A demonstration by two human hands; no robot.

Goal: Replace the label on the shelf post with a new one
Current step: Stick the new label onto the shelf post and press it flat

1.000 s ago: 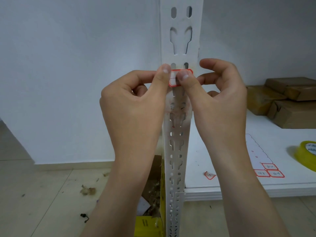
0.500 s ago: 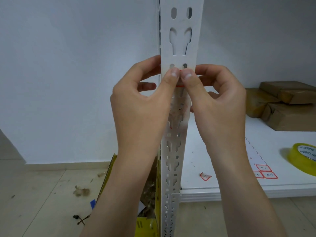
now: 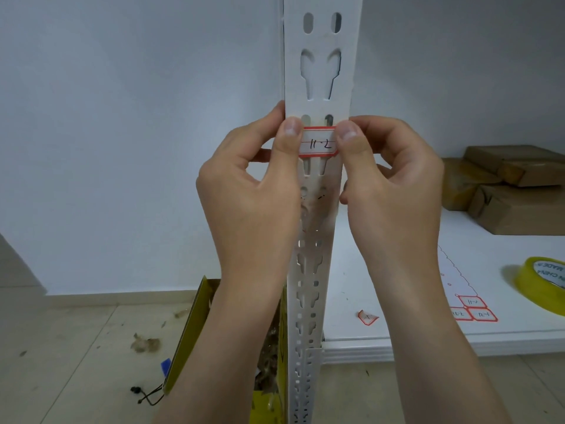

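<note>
- Centre of the frame: a red-bordered label (image 3: 318, 144) lies across the white slotted shelf post (image 3: 319, 71).
- Your left hand (image 3: 253, 191) curls round the post — thumb pressing the label's left end.
- Your right hand (image 3: 394, 185) mirrors it, thumb on the right end.
- Lower right, a label sheet (image 3: 472, 312) lies on the shelf (image 3: 397, 332).

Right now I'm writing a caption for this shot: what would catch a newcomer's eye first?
First, the red-bordered label across the white slotted shelf post, centre frame, pressed at its ends by the thumbs of the left hand and right hand. Next, the yellow tape roll on the shelf, far right.
</note>
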